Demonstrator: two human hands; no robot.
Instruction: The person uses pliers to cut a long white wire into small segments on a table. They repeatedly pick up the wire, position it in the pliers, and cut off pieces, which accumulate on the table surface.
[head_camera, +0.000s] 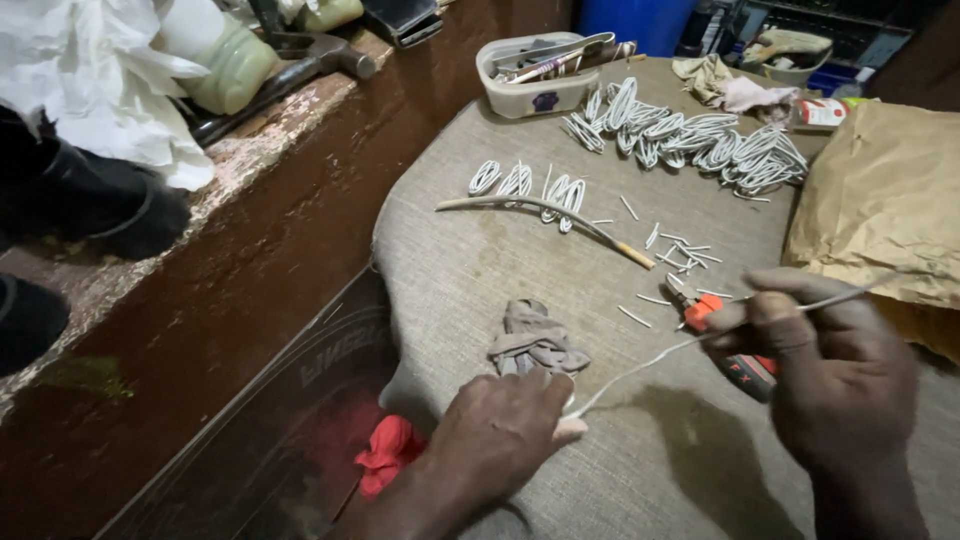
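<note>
A grey cloth-covered cushion (480, 250) is serving as the work surface, lying beside a worn wooden ledge (250, 150). The left hand (500, 430) and right hand (830, 370) are each pinching an end of a white wire (650, 362), stretching between them near the cushion's front edge, above orange-handled pliers (735, 350) and a crumpled rag (535, 340).

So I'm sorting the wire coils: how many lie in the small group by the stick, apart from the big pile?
4, in a row above the stick: one leftmost, one next, two at the right. Overlaps may hide more.
</note>
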